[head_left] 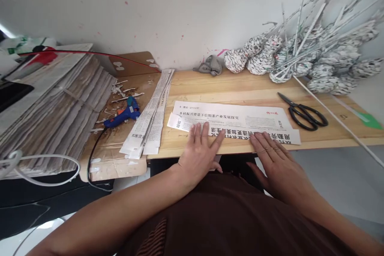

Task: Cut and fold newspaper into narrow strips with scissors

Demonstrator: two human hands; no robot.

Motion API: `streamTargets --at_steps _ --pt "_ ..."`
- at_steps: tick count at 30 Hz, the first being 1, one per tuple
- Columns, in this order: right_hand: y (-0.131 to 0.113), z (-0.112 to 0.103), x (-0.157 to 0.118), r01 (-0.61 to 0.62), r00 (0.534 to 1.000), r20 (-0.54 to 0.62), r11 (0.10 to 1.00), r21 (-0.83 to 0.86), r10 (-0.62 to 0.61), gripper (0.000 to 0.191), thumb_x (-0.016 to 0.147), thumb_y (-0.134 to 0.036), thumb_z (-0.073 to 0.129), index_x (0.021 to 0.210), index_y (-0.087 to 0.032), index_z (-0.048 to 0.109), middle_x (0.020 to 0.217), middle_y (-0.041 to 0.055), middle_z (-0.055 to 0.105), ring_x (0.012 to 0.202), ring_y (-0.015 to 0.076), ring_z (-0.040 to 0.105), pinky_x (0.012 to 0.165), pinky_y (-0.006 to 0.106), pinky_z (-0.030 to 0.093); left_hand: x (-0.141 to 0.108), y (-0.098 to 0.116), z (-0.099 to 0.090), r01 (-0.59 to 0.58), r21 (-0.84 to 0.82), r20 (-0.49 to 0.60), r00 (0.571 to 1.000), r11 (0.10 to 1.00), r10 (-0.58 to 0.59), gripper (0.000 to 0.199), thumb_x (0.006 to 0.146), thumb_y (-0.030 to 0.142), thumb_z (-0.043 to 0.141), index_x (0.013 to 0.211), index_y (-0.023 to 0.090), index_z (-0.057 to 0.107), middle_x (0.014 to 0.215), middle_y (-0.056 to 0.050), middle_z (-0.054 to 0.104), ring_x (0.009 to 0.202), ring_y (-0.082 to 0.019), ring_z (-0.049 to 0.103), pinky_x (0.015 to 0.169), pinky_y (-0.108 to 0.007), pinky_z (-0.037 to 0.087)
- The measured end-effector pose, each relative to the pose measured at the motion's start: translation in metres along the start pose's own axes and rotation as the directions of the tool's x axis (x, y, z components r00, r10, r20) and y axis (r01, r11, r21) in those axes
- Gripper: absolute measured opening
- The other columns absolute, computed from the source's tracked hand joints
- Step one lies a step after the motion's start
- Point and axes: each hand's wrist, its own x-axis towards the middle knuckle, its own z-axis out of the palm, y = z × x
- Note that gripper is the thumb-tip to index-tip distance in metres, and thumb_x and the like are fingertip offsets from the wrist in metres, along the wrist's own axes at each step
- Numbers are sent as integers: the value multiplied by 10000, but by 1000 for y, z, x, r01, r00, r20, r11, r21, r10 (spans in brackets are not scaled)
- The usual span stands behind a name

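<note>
A folded sheet of newspaper (228,113) lies flat along the front edge of the wooden table, its lower part doubled over so some print reads upside down. My left hand (200,148) rests on the fold left of its middle, fingers stretched and spread. Toward the sheet's right end, my right hand (273,156) presses on the same fold with its fingers out flat. Both thumbs hang below the table edge. Scissors (303,113) with black handles lie just right of the sheet, partly opened at the handles. Neither hand touches them.
Cut newspaper strips (153,116) lie left of the sheet. Beyond them, a blue glue gun (123,115) sits on stained cardboard (114,166) beside a tall newspaper stack (60,120). Woven paper balls (261,61) with sticks and a grey cloth (211,65) line the wall.
</note>
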Motion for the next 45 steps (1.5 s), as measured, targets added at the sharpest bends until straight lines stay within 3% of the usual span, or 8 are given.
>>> streamTargets --at_steps 12,22,25,27,30,35,39,45 --pt "-2 1 1 -16 999 -41 1000 17 16 801 1023 -290 512 1663 -133 56 1557 209 486 1457 360 440 1158 547 406 -50 -62 2 168 94 -2 986 981 -169 1050 735 716 708 1525 75 451 1540 -250 464 1432 -488 412 1217 -719 141" --pt "-1 5 -1 -26 998 -50 999 29 27 813 1009 -262 523 1665 -163 54 1565 161 494 1466 320 437 1173 517 401 -60 -66 6 262 101 -86 963 960 -254 993 759 703 714 1444 7 536 1446 -326 538 1405 -488 456 1211 -717 156" --pt "-2 2 1 -30 998 -45 999 44 32 807 1002 -277 535 1661 -140 90 1562 176 493 1478 330 414 1170 526 405 -58 -59 1 301 113 -122 950 947 -288 1084 704 685 775 1470 -24 481 1506 -358 444 1449 -514 370 1205 -727 152" --pt "-5 -1 5 -38 999 -35 998 59 40 777 994 -291 551 1648 -118 168 1555 186 500 1504 349 362 1177 547 391 -52 -51 -1 264 106 -134 959 959 -249 1141 686 628 823 1529 -11 396 1586 -329 325 1498 -495 278 1222 -696 162" --pt "-14 -6 16 -22 1000 -11 995 102 23 680 984 -304 568 1586 -79 344 1556 195 496 1529 370 295 1203 573 347 -32 -34 0 42 53 -109 993 998 -36 1166 714 572 829 1587 25 284 1660 -230 206 1547 -408 201 1258 -572 232" --pt "-37 -5 43 67 997 23 980 190 -72 627 972 -306 553 1515 -9 452 1600 209 422 1531 373 287 1232 553 310 4 -7 10 -250 -31 -100 964 968 246 1033 815 627 705 1564 23 331 1653 -187 268 1536 -342 278 1248 -486 301" --pt "-37 2 45 34 997 56 982 183 -45 635 981 -304 546 1538 -23 425 1605 182 419 1514 370 330 1221 549 330 5 -12 15 -258 -69 -156 957 964 245 1055 816 748 581 1554 27 362 1629 -193 334 1517 -335 331 1230 -464 337" --pt "14 0 -3 -123 992 -14 992 10 123 760 998 -253 554 1647 -111 184 1547 198 502 1444 331 466 1176 511 400 -20 -54 16 -125 -67 -179 978 990 111 991 900 777 322 1539 24 396 1586 -195 427 1461 -302 444 1192 -425 399"
